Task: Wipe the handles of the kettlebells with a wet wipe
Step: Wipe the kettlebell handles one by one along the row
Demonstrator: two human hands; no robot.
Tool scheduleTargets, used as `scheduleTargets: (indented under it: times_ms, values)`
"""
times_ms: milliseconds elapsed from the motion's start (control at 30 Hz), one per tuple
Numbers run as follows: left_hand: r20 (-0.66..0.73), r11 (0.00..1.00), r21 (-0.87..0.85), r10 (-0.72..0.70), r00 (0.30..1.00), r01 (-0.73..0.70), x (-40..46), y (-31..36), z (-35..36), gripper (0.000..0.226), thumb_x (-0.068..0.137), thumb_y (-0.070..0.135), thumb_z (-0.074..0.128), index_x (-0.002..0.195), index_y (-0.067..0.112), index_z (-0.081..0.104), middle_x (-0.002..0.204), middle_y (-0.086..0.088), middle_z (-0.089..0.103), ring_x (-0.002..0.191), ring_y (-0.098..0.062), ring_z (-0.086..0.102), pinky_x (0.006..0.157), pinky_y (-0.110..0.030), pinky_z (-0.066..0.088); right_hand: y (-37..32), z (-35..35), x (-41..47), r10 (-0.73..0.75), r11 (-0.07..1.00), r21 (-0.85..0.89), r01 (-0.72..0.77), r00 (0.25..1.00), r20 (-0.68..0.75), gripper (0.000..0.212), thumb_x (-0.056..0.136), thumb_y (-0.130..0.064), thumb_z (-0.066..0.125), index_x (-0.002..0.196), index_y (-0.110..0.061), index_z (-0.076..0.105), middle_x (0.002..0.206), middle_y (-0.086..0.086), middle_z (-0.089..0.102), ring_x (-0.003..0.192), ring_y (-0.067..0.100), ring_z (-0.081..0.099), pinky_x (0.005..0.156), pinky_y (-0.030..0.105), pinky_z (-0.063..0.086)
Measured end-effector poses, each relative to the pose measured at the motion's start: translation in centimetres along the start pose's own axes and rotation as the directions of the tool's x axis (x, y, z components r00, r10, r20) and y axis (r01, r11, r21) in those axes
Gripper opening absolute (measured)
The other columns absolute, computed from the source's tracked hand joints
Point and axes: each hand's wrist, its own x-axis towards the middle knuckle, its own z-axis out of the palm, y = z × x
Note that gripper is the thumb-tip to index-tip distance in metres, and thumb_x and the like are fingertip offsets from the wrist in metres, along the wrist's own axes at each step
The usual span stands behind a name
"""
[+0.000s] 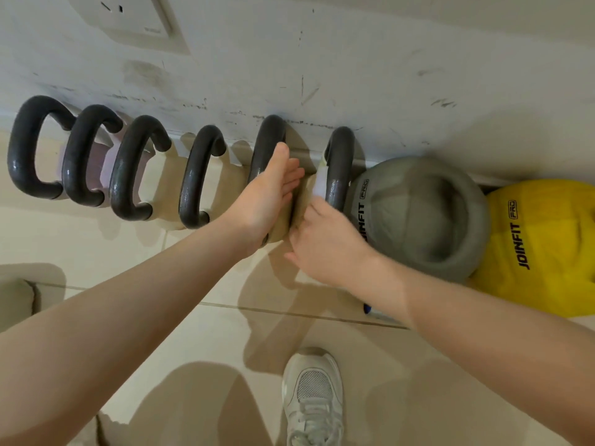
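Six kettlebells with dark handles stand in a row along the wall. My left hand (267, 201) is on the fifth handle (270, 140): the thumb lies up along it, the straight fingers are on its right side, and the bar runs through the crook between them. My right hand (325, 246) is back-up at the lower end of the sixth handle (339, 162), its fingers curled under and hidden. A pale lilac-white patch (322, 186) shows beside that handle; I cannot tell whether it is a wipe or the kettlebell's body.
A grey soft kettlebell (428, 217) and a yellow one (541, 249) lie right of the row against the wall. A small blue-and-white item (370, 310) peeks from under my right forearm. A white sneaker (312, 397) stands on the tiled floor. A wall socket (132, 17) sits at upper left.
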Motion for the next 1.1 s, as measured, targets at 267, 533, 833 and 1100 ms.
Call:
scheduleTargets:
  times_ms: [267,533,833,1100]
  values:
    - [0.012,1.000,0.028,-0.002,1.000,0.001,-0.3,0.3,-0.4,0.066,0.096,0.054,0.017,0.138,0.009,0.042,0.141,-0.006,0.050,0.125,-0.015,0.048,0.108,-0.029,0.033,-3.4,4.1,-1.2,0.032,0.949,-0.311,-0.045,0.998,-0.047,0.024,0.074,-0.023,0.066,0.095,-0.014,0.070,0.091,0.003,0.072,0.095,0.024,0.061,0.108,0.046,0.014]
    - [-0.053,0.934,0.357,0.028,0.998,-0.007,-0.5,0.7,1.3,0.031,0.096,0.043,0.032,0.099,0.028,0.060,0.098,0.009,0.059,0.101,-0.011,0.054,0.095,-0.030,0.041,-3.2,2.7,-1.5,-0.049,0.999,-0.008,0.051,0.902,-0.430,0.018,0.056,-0.003,0.067,0.059,-0.019,0.060,0.053,-0.006,0.057,0.057,0.016,0.054,0.074,0.026,0.030]
    - [0.066,0.948,0.271,-0.188,0.980,0.164,-0.1,-1.3,2.3,0.037,0.093,0.043,0.046,0.114,0.015,0.058,0.102,-0.004,0.066,0.100,-0.021,0.062,0.096,-0.036,0.047,-3.8,-0.2,-6.7,0.881,-0.130,0.967,-0.218,0.422,0.213,0.017,0.091,-0.006,0.051,0.096,-0.013,0.065,0.084,-0.011,0.063,0.079,-0.006,0.056,0.073,0.001,0.037]
    - [0.095,0.964,0.203,-0.192,0.977,0.170,0.6,-0.7,3.1,0.032,0.091,0.015,0.056,0.121,0.006,0.052,0.101,-0.009,0.061,0.099,-0.026,0.058,0.091,-0.038,0.047,-5.7,0.6,-4.1,0.292,-0.954,0.252,0.163,0.310,0.905,0.033,0.089,0.011,0.045,0.120,0.005,0.053,0.127,0.019,0.054,0.115,0.027,0.053,0.100,0.029,0.039]
